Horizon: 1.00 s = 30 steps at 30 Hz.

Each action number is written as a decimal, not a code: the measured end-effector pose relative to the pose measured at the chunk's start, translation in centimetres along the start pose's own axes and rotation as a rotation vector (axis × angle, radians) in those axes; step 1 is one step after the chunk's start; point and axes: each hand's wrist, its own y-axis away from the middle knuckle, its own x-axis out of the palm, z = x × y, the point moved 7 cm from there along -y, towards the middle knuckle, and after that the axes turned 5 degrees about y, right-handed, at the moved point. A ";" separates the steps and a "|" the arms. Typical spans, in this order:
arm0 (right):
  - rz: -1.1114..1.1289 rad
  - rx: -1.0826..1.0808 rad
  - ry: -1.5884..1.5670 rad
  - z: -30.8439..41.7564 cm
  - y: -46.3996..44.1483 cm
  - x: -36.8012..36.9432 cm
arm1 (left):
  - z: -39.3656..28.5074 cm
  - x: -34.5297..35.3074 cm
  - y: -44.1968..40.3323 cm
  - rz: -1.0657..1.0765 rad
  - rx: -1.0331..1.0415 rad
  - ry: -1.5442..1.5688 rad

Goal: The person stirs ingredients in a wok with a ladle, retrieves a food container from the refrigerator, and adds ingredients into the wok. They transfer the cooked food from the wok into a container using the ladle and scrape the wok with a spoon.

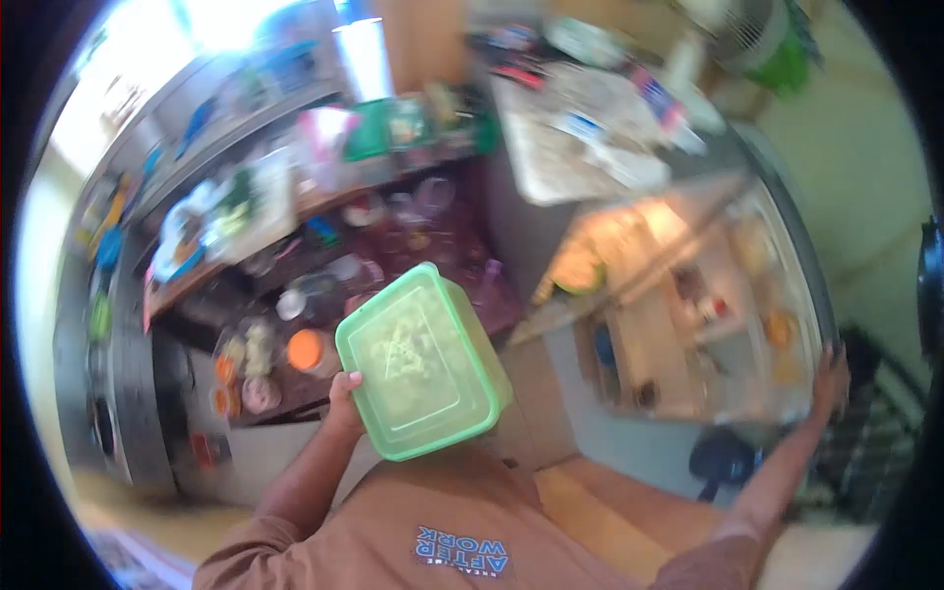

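A green plastic container [423, 364] with a translucent lid is in front of my body, pale pieces showing dimly through it. My left hand [346, 401] grips its left edge, the thumb on the lid's rim and the other fingers hidden beneath. At the right, my right hand [831, 379] is at the outer edge of the open refrigerator door [801, 256]; its fingers are blurred there. Inside the lit refrigerator [629, 231] are a yellowish-green item and shelves with assorted things.
A shelf [324, 202] at the left holds bags and leafy greens. Below it stand jars, one with an orange lid [306, 349]. Papers and packets lie on a white top [551, 147] above the refrigerator. A dark rack [865, 442] stands at the lower right.
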 end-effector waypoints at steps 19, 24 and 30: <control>1.237 -1.266 -1.420 64.7 64.9 -35.3 | -17.4 -28.9 28.2 -0.201 0.415 0.065; 0.657 -1.797 -1.039 71.0 83.3 -48.7 | -27.9 -36.2 36.9 -0.126 0.406 -0.059; 0.764 -1.889 -1.074 75.8 95.4 -57.4 | -34.5 -46.8 43.5 -0.210 0.501 0.022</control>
